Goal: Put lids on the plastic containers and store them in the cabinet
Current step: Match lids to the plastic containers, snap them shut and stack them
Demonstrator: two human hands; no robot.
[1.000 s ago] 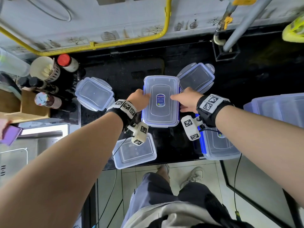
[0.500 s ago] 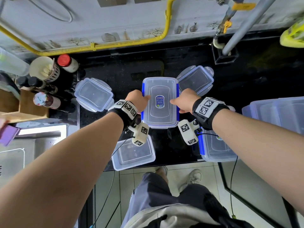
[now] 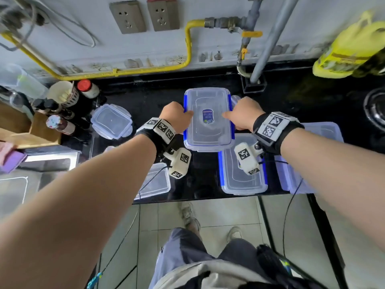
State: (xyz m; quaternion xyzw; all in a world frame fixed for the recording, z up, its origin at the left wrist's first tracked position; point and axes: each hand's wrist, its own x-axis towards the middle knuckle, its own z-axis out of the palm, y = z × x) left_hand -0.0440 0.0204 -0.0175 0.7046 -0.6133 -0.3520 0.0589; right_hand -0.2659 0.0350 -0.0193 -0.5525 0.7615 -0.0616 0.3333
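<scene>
The left hand [image 3: 177, 115] grips the left long side of the box [image 3: 208, 132] and the right hand [image 3: 241, 113] grips the right. Both thumbs lie on the lid [image 3: 208, 99], and the fingers curl down the sides out of sight.

A second ago the box sat flat on the worktop [image 3: 145, 97] with both hands pressing at the lid's edges. Since then the blue clips [image 3: 186, 105] have come to lie flat down both long sides. The box now looks larger and covers the far edge of the closed box [image 3: 235, 184] at the worktop's front edge. From that I judge it is sealed and lifted clear, above the middle of the worktop.

So this one looks ready for storing, though no cabinet is in view. A loose lid [image 3: 111, 120] lies towards the left end. A clear tub [image 3: 156, 182] at the front edge seems to have no lid yet, so more closing probably remains.
</scene>
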